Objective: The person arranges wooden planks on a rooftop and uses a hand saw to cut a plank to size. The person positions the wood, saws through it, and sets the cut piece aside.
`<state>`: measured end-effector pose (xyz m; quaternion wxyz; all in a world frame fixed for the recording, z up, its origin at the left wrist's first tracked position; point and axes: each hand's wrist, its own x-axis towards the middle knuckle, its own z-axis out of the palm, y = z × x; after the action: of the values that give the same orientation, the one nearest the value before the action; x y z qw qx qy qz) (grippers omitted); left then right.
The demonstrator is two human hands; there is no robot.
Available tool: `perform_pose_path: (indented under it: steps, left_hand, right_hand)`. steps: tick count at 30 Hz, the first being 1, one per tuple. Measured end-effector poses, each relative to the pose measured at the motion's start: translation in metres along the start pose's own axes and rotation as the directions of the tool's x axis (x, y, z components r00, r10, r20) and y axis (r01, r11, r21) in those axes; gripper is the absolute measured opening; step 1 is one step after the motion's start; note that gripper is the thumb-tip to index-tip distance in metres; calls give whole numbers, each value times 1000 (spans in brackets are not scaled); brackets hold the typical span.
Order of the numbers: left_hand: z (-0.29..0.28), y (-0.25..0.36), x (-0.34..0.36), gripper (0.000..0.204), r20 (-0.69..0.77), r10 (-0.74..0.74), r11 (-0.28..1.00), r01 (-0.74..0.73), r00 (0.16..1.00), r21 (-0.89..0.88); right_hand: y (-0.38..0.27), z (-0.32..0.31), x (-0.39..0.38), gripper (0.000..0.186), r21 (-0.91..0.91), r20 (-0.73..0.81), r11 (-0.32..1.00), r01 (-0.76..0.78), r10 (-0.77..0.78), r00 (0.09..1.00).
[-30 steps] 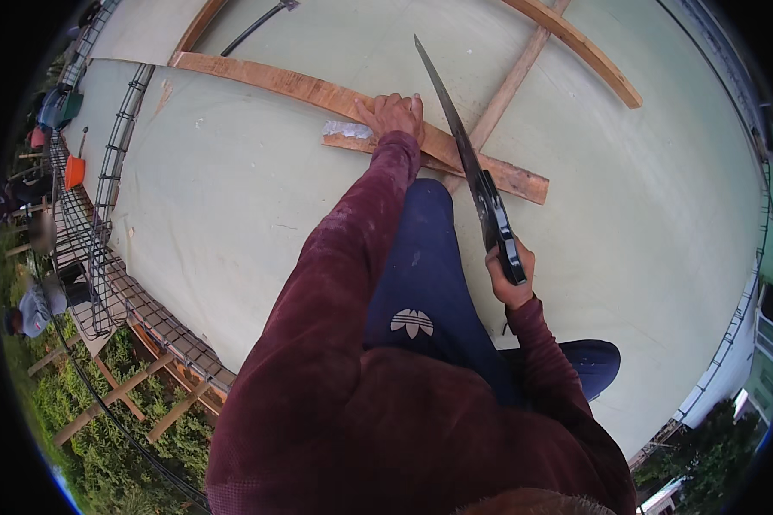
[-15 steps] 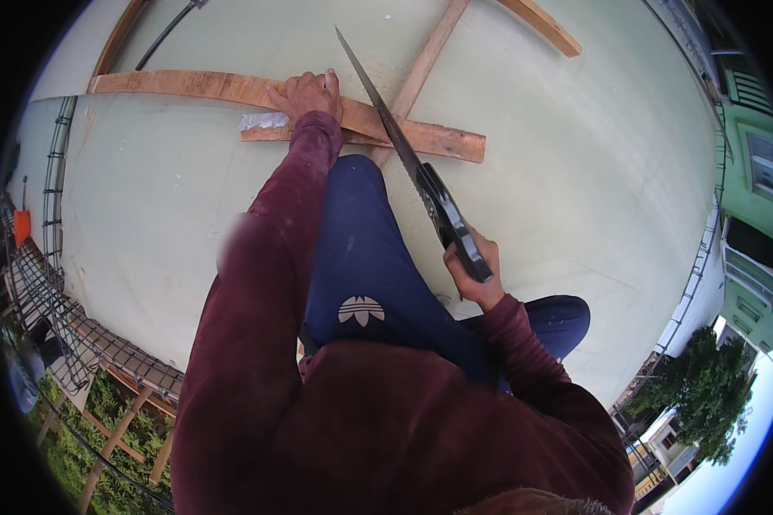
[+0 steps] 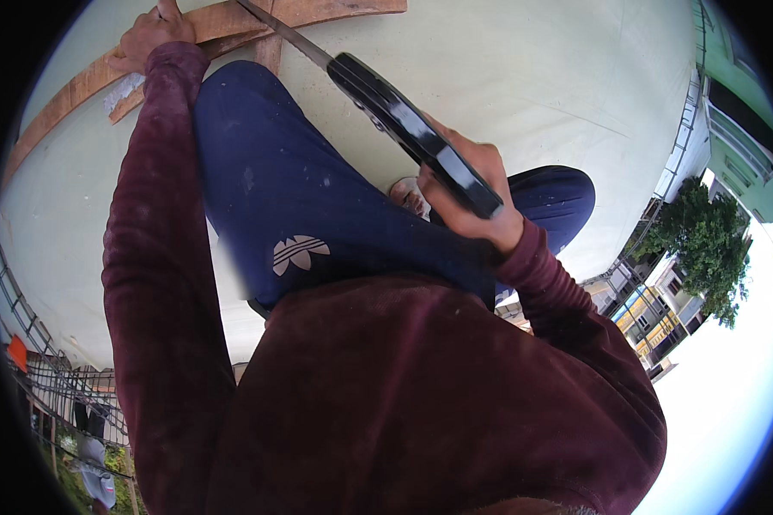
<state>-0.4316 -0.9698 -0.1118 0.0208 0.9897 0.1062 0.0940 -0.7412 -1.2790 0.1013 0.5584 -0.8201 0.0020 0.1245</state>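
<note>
My left hand (image 3: 156, 39) is closed over a curved-looking wooden plank (image 3: 331, 9) at the upper left, bearing down on it. In my right hand (image 3: 474, 182) is the black handle of a handsaw (image 3: 408, 124), gripped near its rear end. The saw's blade (image 3: 290, 33) slants up and left across the plank, to the right of my left hand; its tip runs to the picture's top edge. Under the plank lie a shorter wood piece (image 3: 127, 107) with a pale silvery patch and a crossing wood strip (image 3: 269, 53).
My bent knee in blue trousers (image 3: 240, 90) is close beside the wood. A pale, flat surface (image 3: 524, 94) spreads beneath me. Wire-like rebar frames (image 3: 26, 313) line the left edge. A person (image 3: 94, 468) stands at the lower left. A tree (image 3: 696, 232) and green building (image 3: 747, 159) are at right.
The view has shifted, so the plank and left hand appear farther up and left. The saw's handle looks larger and nearer to me. Both hands keep their holds.
</note>
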Motion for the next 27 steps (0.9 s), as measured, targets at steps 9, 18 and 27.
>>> perform_pose_path:
  steps: [9, 18, 27]
  left_hand:
    - [-33, 13, -13, 43, 71, -38, 986, 49, 997, -160]
    - [-35, 28, -7, 43, -3, 4, 983, -5, 1000, -185]
    - [-37, 6, -18, 44, -11, -48, 974, 44, 999, -223]
  right_hand:
    - [-31, 3, -25, 65, 29, -48, 997, -77, 79, 996]
    - [23, 46, 74, 11, 133, -106, 991, 12, 3, 994]
    - [-56, -23, -84, 63, 22, -8, 968, -249, 250, 968]
